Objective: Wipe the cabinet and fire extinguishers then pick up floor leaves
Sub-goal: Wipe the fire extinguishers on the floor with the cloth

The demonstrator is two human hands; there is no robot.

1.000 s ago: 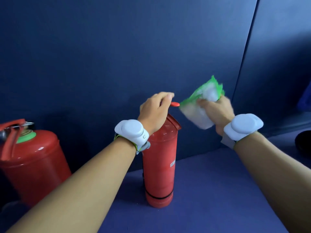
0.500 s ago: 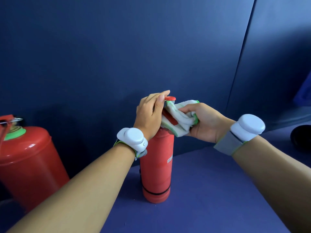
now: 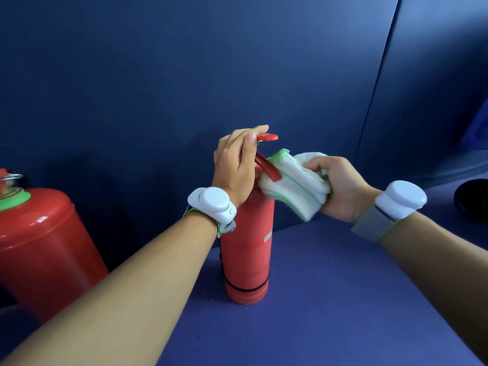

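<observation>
A slim red fire extinguisher (image 3: 247, 260) stands upright on the blue surface (image 3: 330, 299) in the middle. My left hand (image 3: 235, 165) grips its top handle from the left, with the red levers poking out to the right. My right hand (image 3: 340, 188) holds a folded white cloth with green edging (image 3: 295, 183) pressed against the extinguisher's shoulder and lower lever. A larger red extinguisher (image 3: 39, 247) with a green collar stands at the far left, partly cut off.
A dark blue wall (image 3: 211, 75) rises right behind the extinguishers, with a vertical panel seam (image 3: 375, 101) on the right. A black round object (image 3: 472, 202) lies at the right edge.
My right hand brought the cloth from the air at the right onto the extinguisher's top, then slid it down to the right against the shoulder. My left hand kept its grip.
</observation>
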